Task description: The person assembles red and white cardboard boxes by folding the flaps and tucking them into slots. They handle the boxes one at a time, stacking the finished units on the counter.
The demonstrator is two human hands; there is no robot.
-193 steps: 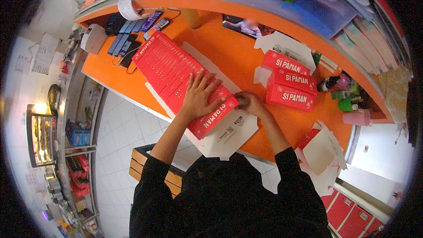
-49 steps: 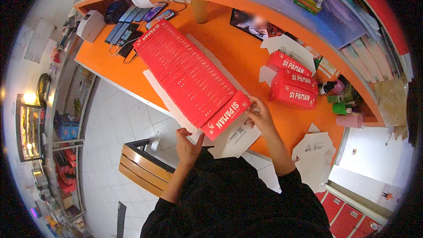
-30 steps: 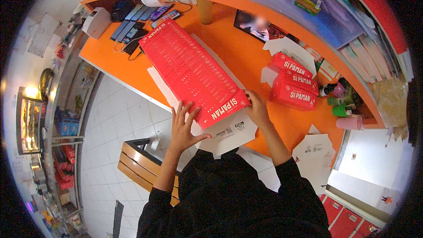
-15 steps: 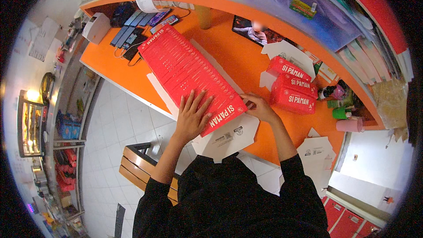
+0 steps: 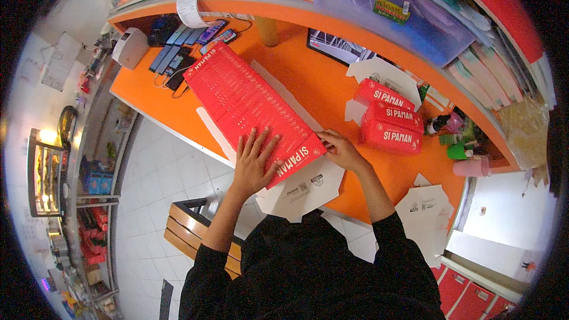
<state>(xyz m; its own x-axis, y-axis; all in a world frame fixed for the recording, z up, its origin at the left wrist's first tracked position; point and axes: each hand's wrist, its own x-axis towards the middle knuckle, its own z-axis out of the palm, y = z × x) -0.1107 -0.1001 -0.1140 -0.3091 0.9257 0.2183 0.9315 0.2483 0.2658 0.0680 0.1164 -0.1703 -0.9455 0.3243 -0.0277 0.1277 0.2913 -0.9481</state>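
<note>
A long red cardboard box blank (image 5: 240,98) with white and pale print lies slantwise across the orange table, with white card edges showing along both long sides. My left hand (image 5: 256,163) rests flat on its near part, fingers spread. At the right corner of its near end, my right hand (image 5: 342,151) is closed with the fingertips pinching the edge. A white card flap (image 5: 302,192) with small dark print sticks out below the near end, over the table's front edge. To the right, several folded red boxes (image 5: 391,127) are piled against each other.
Phones (image 5: 178,47) with cables and a white device (image 5: 130,47) stand at the far left. A screen (image 5: 338,47) lies behind the boxes. White card blanks (image 5: 422,213) lie at the right edge, near a pink cup (image 5: 471,168). A wooden slatted stool (image 5: 189,231) stands below the table.
The right hand has shifted slightly at the blank's corner, its fingers drawn closer to the edge. The left hand remains flat on the red card. The whole view has moved a little.
</note>
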